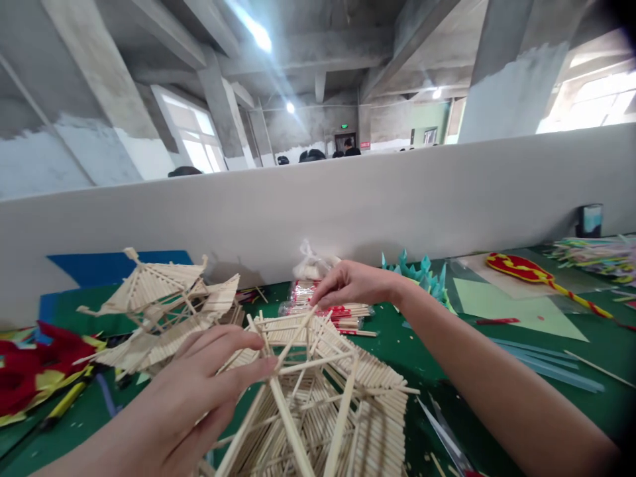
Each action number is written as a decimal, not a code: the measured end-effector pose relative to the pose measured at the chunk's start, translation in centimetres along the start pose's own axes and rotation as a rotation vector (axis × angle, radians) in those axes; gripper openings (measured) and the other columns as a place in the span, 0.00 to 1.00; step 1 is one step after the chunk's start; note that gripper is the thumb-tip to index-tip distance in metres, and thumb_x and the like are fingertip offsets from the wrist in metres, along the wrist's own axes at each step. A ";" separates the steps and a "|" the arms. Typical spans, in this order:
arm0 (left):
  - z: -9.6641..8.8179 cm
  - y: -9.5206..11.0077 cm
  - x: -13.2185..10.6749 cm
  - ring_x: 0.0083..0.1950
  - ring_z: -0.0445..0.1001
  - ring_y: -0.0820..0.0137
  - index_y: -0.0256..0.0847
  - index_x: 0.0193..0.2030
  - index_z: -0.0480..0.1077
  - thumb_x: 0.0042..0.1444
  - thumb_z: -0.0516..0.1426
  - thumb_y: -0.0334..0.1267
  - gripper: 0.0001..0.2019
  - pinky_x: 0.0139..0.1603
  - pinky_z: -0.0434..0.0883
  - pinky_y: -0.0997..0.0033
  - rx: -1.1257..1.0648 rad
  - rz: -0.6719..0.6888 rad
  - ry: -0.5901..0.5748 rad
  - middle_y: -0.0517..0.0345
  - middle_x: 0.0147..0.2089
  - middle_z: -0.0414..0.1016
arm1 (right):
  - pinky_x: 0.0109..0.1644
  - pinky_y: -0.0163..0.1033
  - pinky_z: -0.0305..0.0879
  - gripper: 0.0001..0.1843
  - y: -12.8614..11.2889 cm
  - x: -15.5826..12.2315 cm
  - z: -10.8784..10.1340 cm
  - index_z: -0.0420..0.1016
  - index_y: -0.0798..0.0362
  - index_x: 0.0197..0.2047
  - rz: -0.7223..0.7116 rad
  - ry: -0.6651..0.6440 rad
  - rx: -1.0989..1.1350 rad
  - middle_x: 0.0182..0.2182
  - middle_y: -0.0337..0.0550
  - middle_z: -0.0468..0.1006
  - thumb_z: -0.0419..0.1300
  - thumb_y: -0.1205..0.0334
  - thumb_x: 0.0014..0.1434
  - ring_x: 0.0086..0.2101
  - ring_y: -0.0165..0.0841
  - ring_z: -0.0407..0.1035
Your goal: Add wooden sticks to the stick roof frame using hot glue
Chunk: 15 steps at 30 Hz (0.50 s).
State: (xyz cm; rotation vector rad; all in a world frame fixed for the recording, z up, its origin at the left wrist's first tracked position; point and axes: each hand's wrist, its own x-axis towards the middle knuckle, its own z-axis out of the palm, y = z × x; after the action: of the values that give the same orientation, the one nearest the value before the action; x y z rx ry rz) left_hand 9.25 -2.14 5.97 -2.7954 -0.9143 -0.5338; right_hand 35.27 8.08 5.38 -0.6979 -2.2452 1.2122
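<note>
A model built of thin wooden sticks (377, 430) stands in front of me, with a slatted roof and an open frame of posts and crossbars on top. My right hand (345, 285) is closed in a pinch on the upper end of a wooden stick (298, 334) that slants across the frame. At that stick's lower end, my left hand (213, 384) has its fingertips closed on the frame's corner joint. The palm side of my left hand is hidden.
A second stick model (163, 278) with a peaked roof stands at left, beside red and yellow pieces (40, 371). Bundled sticks (348, 311) lie behind the frame. Scissors (444, 430), teal spiky pieces (422, 271) and a red paddle-shaped piece (519, 267) are at right. A white partition (318, 205) borders the table.
</note>
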 end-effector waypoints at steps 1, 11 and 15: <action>-0.2 0.1 0.1 0.52 0.59 0.66 0.56 0.50 0.63 0.55 0.42 0.24 0.23 0.50 0.59 0.64 -0.014 0.000 -0.013 0.60 0.50 0.63 | 0.33 0.32 0.64 0.09 -0.1 0.0 0.0 0.79 0.56 0.36 0.005 -0.004 0.003 0.27 0.40 0.79 0.61 0.68 0.50 0.28 0.27 0.69; -0.8 0.3 -0.1 0.53 0.58 0.62 0.50 0.50 0.64 0.56 0.40 0.24 0.22 0.49 0.64 0.55 -0.050 -0.032 -0.061 0.52 0.50 0.63 | 0.34 0.33 0.64 0.11 0.2 0.3 0.2 0.79 0.54 0.38 0.047 -0.003 -0.014 0.27 0.41 0.79 0.61 0.66 0.50 0.28 0.27 0.69; -0.8 0.2 -0.2 0.54 0.58 0.61 0.49 0.51 0.63 0.56 0.41 0.25 0.21 0.49 0.64 0.56 -0.043 -0.037 -0.087 0.51 0.50 0.63 | 0.35 0.32 0.64 0.11 0.0 0.3 0.2 0.79 0.52 0.38 0.050 -0.005 -0.034 0.29 0.41 0.80 0.61 0.65 0.50 0.30 0.27 0.69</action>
State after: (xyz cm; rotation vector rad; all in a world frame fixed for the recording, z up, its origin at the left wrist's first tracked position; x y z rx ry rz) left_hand 8.98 -2.60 6.58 -2.8663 -0.9845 -0.4450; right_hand 34.90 8.12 5.36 -0.7685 -2.2698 1.2036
